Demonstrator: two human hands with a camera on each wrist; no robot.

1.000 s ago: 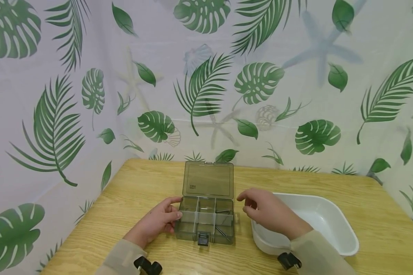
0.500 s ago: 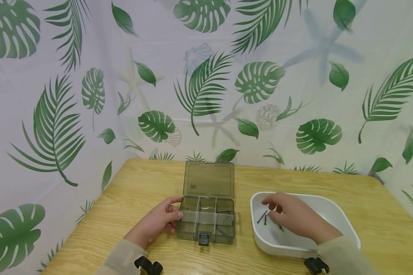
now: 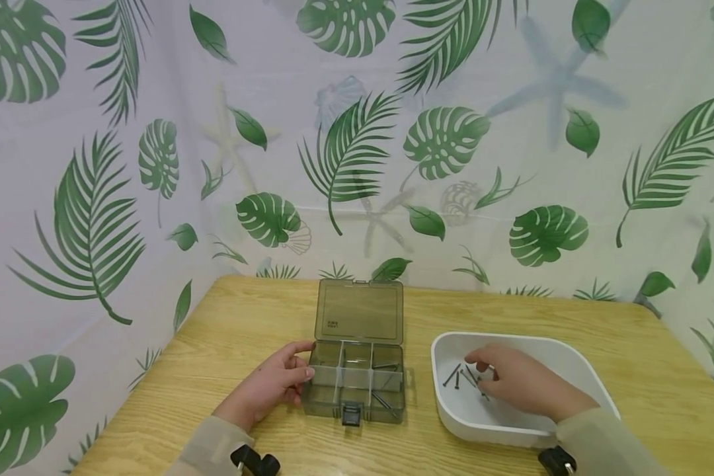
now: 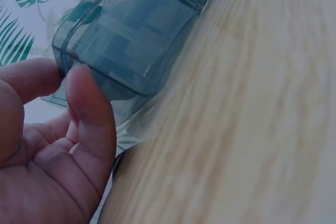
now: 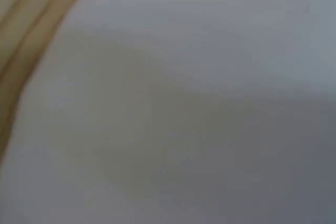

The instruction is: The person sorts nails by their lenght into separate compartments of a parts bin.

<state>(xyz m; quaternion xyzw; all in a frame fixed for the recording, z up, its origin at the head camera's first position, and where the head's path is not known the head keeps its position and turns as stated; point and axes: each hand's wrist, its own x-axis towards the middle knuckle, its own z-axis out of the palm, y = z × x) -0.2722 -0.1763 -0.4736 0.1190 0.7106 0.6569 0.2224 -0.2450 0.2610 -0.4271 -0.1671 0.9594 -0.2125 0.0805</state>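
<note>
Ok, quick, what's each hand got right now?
Left hand: holding the plastic box by its side.
Right hand: by screws in the white tray; can't tell if holding one.

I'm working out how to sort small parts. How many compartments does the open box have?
6 compartments: back left, back middle, back right, front left, front middle and front right, all in the open box. None seems hidden.
</note>
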